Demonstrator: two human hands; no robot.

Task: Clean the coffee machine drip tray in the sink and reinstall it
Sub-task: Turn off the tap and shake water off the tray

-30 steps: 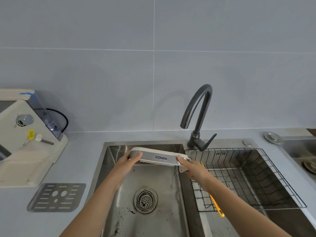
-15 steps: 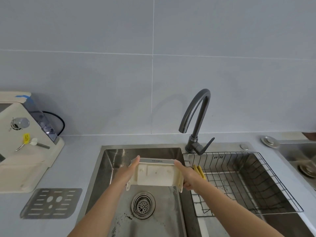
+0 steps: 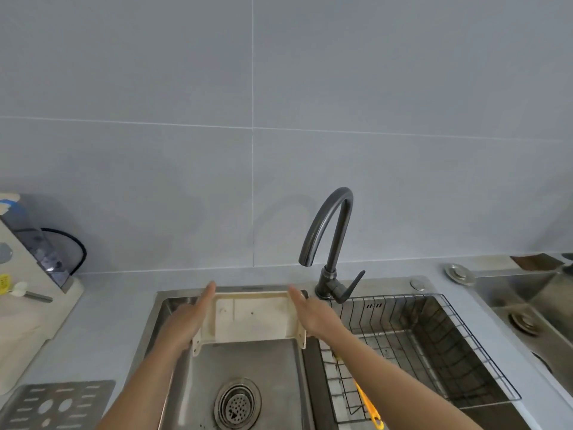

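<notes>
Item: fingers. Your left hand [image 3: 189, 318] and right hand [image 3: 313, 315] lay flat and extended along the two short ends of the cream plastic drip tray [image 3: 251, 318], pressing it between the palms rather than curling round it.

Item: tray. You held it over the back of the left stainless steel sink basin [image 3: 173, 383], tipped so its stained open inside faced you, clear of the round drain strainer [image 3: 237, 403].

Item: surroundings. The dark curved faucet [image 3: 328, 234] stood just right of the tray; no water showed. The grey perforated metal grate [image 3: 59, 405] lay on the counter, the cream coffee machine [image 3: 28, 293] at far left.

Item: progress. Tray removed and brought to the sink; washing looked barely begun. Rinsing, refitting the grate and reinstalling remained.
</notes>
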